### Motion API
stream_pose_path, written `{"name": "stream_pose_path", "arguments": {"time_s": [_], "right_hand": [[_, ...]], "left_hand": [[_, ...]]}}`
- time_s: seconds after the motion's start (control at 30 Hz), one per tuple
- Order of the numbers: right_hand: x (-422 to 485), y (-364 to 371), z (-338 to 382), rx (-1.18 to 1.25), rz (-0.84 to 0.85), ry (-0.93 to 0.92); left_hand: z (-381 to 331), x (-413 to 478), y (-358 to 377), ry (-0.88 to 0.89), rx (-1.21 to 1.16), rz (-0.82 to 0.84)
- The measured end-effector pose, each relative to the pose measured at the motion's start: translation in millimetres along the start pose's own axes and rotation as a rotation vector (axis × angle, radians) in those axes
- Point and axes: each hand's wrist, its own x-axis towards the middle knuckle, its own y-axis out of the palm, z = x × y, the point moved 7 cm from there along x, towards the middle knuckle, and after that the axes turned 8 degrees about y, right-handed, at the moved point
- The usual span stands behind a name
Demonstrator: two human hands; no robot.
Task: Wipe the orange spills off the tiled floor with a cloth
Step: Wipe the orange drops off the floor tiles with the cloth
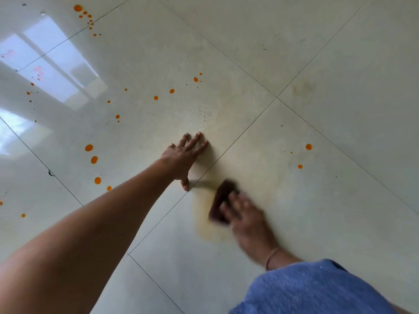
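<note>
Blurrily, right hand [246, 215] fingers [229, 213] on cloth [221, 200]

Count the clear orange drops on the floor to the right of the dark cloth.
2, both right of the dark cloth: the farther drop and the nearer drop, slightly left of it. A tiny orange speck lies beside them; finer ones may go unseen.

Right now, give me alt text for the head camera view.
A right hand presses a dark cloth onto a yellowish smear on the tiled floor, while the left hand rests flat. Orange drops dot the tiles.
</note>
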Motion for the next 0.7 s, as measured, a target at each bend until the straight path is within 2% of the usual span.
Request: {"name": "stream_pose_path", "arguments": {"time_s": [0.07, 0.1, 0.13, 0.17, 0.23, 0.27, 0.3, 0.33, 0.37, 0.4, 0.43, 0.47, 0.5, 0.57, 0.6, 0.63, 0.7], "right_hand": [[-27.2, 13.6, 43.3, -0.018, 0.232, -0.357], [-14.3, 10.8, 44.9, -0.033, 0.234, -0.475], [16.0, 3.2, 31.1, 0.000, 0.191, -0.433], [56.6, -4.7, 3.0, 0.046, 0.152, -0.253], [113.0, -30.5, -46.3, 0.108, -0.029, 0.227], [115.1, -28.7, -50.5, 0.123, -0.104, 0.336], [104.9, -23.1, -35.1, 0.095, -0.125, 0.279], [81.5, -13.7, -10.1, 0.046, -0.048, 0.077], [47.1, -4.6, 13.0, -0.003, 0.050, -0.208], [20.6, -0.5, 13.3, -0.041, 0.164, -0.412], [14.4, -4.8, 0.6, -0.041, 0.182, -0.521], [28.7, -11.0, -17.0, -0.042, 0.149, -0.490], [55.6, -17.1, -38.2, 0.000, 0.090, -0.307], [104.3, -26.7, -60.9, 0.116, -0.026, 0.173], [108.5, -23.6, -47.3, 0.130, -0.078, 0.261], [100.3, -17.4, -22.7, 0.107, -0.089, 0.207], [50.5, -2.6, 11.5, 0.027, 0.024, -0.100]], "left_hand": [[-1.3, -0.6, -0.1, -0.005, 0.013, 0.005], [-1.1, -0.6, 1.0, -0.009, 0.013, 0.006], [-0.7, -0.3, 1.2, -0.010, 0.011, 0.006], [0.9, -0.2, 0.4, -0.011, 0.010, 0.009], [1.3, 1.0, 1.5, -0.006, 0.010, 0.012], [2.0, 1.1, 0.6, -0.007, 0.009, 0.005], [2.1, 0.3, 0.1, -0.007, 0.004, 0.004], [1.9, -0.2, 0.5, -0.011, -0.006, 0.005], [1.8, -0.7, -0.1, -0.014, -0.012, 0.005], [1.2, -0.8, 0.3, -0.014, -0.013, 0.006], [0.1, -1.1, 0.4, -0.013, -0.011, 0.005], [0.0, -1.4, 0.0, -0.015, -0.011, 0.008], [-0.8, -1.3, 0.1, -0.017, -0.008, 0.021], [-1.5, 0.1, 0.4, -0.025, -0.002, 0.035], [-2.2, 0.5, 0.2, -0.032, 0.005, 0.037], [-3.1, -0.1, 0.1, -0.040, 0.012, 0.040], [-6.3, 0.0, -1.5, -0.058, 0.022, 0.052]]}}
